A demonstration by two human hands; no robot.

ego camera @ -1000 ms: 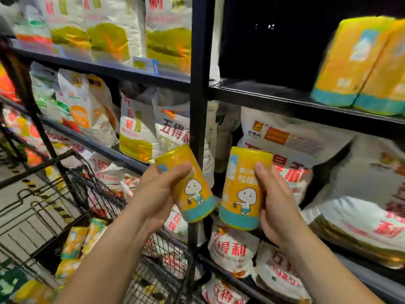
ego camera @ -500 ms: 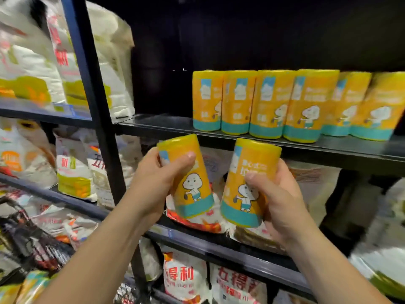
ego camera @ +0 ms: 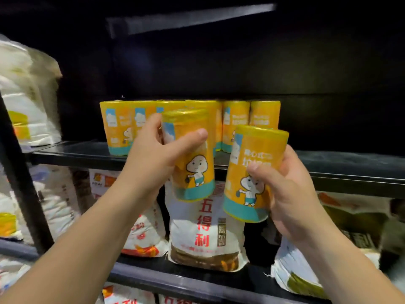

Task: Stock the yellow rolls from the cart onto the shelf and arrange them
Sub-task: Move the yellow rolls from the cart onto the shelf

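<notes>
— Two yellow rolls were up in the air at once when I stood behind them. Their left hand (ego camera: 153, 154) had fingers and thumb wrapped around the left roll (ego camera: 195, 170). The right hand (ego camera: 291, 194) was clamped around the right roll (ego camera: 256, 145). Both were held just in front of the shelf (ego camera: 339, 165) edge, with the left one higher, overlapping the row of rolls (ego camera: 116, 126) already standing on it.

— So what could've gone wrong?

— Knocking the row, I'd say. Those stood packed tight near the shelf's front, so shoving a new one in could've tipped a neighbour off the edge. Both held rolls were tilted a bit too, and set down like that they'd probably have toppled. The wrapper looked slick, so a one-handed grip might've slipped.

— What did they look like?

— Short cylinders in shiny yellow-orange film, with a teal band at the bottom, a white cartoon figure and a blue patch with a cloud. Flour bags (ego camera: 206, 227) sat below the shelf.
</notes>
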